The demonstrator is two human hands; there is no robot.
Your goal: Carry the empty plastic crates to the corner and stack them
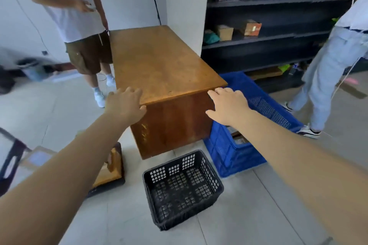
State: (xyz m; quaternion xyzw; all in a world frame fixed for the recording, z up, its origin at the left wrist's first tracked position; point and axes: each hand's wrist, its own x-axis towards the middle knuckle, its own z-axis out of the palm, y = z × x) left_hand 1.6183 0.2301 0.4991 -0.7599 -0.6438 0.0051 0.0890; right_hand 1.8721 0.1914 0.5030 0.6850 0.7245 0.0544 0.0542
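Observation:
An empty black plastic crate (182, 187) with a perforated floor and walls sits on the tiled floor just in front of me. A larger blue plastic crate (235, 151) stands to its right, beside a wooden cabinet, with some items inside. My left hand (125, 105) and my right hand (227, 105) are both stretched forward above the crates, fingers spread, holding nothing. The left hand hovers by the cabinet's near left corner, the right hand by its near right corner.
The brown wooden cabinet (165, 65) stands against a white pillar. Dark shelving (278, 20) with boxes fills the right. One person (79, 26) stands at the back left, another person (334, 69) at the right. A wooden tray (111, 169) lies on the floor at left.

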